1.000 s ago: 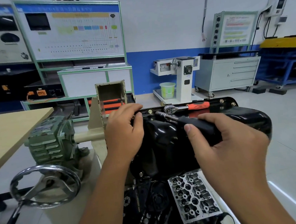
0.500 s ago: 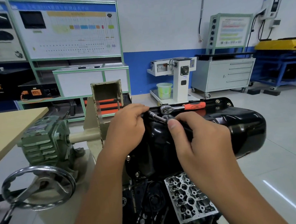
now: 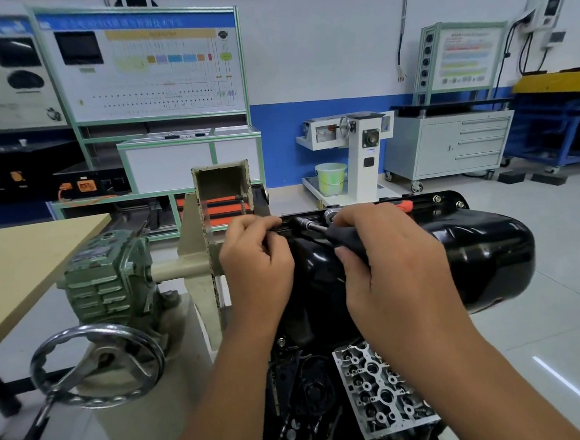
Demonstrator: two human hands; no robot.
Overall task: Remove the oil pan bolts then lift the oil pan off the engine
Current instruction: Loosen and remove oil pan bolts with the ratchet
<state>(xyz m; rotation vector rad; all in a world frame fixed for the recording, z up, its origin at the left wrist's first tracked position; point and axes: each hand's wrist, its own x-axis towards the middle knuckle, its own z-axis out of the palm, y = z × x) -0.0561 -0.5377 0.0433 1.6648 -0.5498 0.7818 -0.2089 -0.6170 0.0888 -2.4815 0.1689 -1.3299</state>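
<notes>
Nearest, bare aluminium cylinder head (image 3: 379, 388) sits at the engine's lower end, below the glossy black steel oil pan (image 3: 483, 261) still seated on the engine. Right hand (image 3: 398, 263) grips black-handled socket driver (image 3: 343, 238), tip at the pan's far flange edge. Left hand (image 3: 255, 260) has fingers curled at that tip; pinched object not discernible. Beyond, red-handled chrome ratchet (image 3: 402, 205) lies along the far flange.

Two hands, left hand (image 3: 257, 260) and right hand (image 3: 393, 264), over one oil pan (image 3: 483, 261); two bolts (image 3: 437, 198) show beyond the right hand; one handwheel (image 3: 98, 365) sits left of the left hand.
</notes>
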